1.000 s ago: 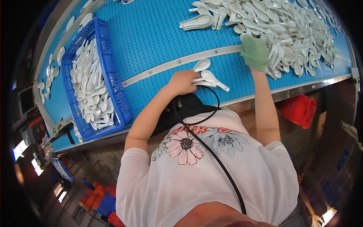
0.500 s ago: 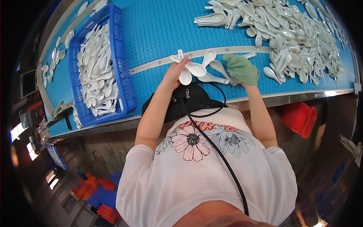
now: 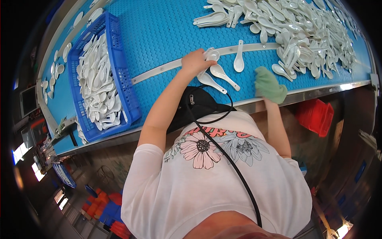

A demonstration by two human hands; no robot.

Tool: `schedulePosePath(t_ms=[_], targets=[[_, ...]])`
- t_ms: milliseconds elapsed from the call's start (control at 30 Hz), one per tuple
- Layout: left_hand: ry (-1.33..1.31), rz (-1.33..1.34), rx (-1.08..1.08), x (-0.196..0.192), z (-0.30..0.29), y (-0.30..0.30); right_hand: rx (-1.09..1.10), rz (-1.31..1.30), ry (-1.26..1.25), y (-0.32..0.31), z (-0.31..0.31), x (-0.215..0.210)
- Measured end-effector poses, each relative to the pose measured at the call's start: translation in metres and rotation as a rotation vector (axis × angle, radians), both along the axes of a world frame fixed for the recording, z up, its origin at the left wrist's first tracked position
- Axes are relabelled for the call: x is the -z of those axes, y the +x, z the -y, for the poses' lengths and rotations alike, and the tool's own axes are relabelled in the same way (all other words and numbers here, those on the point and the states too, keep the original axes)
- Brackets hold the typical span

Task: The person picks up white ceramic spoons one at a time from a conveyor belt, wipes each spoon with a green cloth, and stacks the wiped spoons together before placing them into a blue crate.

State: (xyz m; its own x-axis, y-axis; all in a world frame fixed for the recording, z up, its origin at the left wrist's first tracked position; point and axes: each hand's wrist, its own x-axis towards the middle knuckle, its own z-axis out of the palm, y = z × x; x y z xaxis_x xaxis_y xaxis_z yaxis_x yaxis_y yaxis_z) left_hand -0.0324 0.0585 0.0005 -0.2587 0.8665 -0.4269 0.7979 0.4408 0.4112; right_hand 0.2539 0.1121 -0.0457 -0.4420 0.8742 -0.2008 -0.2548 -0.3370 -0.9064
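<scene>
My left hand is over the blue belt, its thumb and fingers closed on white soup spoons. How many it holds is partly hidden. Two more spoons lie on the belt beside its fingertips, one spoon slanting toward the front edge and another spoon just nearer to me. A pale green cloth covering hides the fingers of my right hand, which is by the belt's front edge. Between the hands, slightly farther away, a single spoon lies across the metal strip, bowl toward me.
A blue plastic basket full of white spoons stands at the left. Heaped spoons cover the far right of the belt. A red bin sits below the edge at right. A black cable hangs down my shirt.
My left hand has moved away from me and slightly right, turning its spoons over. My right hand has moved right, toward the front edge, away from the spoons. One spoon now lies alone on the strip.
</scene>
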Motion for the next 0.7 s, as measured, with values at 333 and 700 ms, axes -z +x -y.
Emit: schedulePosePath(t_ms=[333,700], targets=[[0.129,0.554,-0.426,0.015,0.017,-0.05,-0.11,0.819,0.887,-0.013,-0.003,-0.039],[0.294,-0.118,0.605,0.01,-0.005,0.061,-0.082,0.816,0.985,-0.018,0.001,-0.038]])
